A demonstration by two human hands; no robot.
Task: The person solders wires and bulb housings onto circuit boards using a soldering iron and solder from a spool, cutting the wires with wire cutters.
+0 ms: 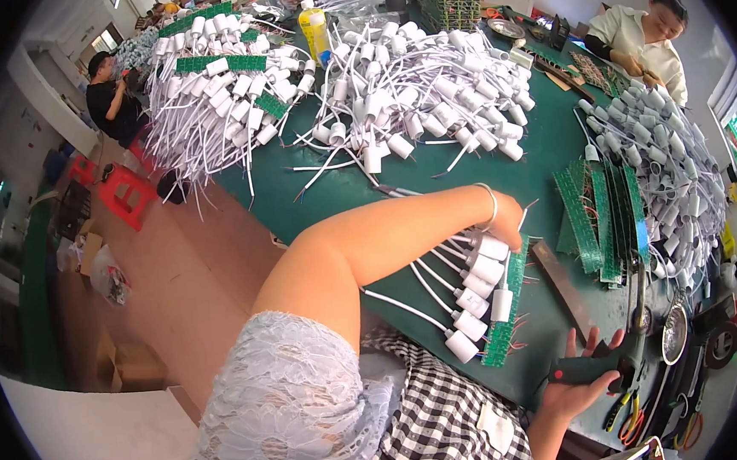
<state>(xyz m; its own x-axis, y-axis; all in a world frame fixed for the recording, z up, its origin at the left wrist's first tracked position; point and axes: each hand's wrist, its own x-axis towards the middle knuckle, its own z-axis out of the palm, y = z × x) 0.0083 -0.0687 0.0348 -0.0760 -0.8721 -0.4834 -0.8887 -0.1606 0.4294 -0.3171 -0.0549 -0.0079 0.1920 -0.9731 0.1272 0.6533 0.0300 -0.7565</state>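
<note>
Near the edge of the smooth green worktop [284,189], a slim green circuit-board strip [497,339] lies beside smooth white cylinders [471,302] on white cables, a narrow gap parting it from a flat brownish-grey bar [563,285]. At the strip's far end the left hand [504,219] curls, its grip's hold hidden; the right hand [568,395] grasps a dark blocky tool [585,369]. Heaped cabled cylinders [427,89] block the far side.
</note>
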